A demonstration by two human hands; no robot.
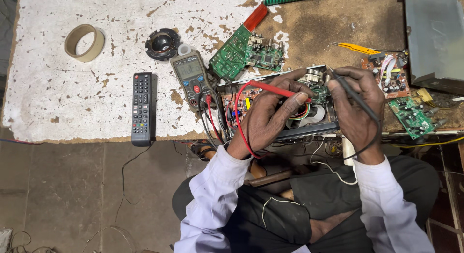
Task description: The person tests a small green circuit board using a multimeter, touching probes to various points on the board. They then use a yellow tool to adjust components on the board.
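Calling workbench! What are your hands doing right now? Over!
Left hand holds red probe; right hand holds black probe. Both tips down in opened device. Multimeter sits left, its leads trailing off table edge.

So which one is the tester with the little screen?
Start at the white worktable. Just right of the long black remote lies the tester. It is the only grey thing with a screen and red and black wires plugged into its bottom.

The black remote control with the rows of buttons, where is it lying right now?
In the head view the black remote control lies on the left part of the chipped white tabletop, near its front edge, just left of the grey multimeter and below-right of the tape roll.
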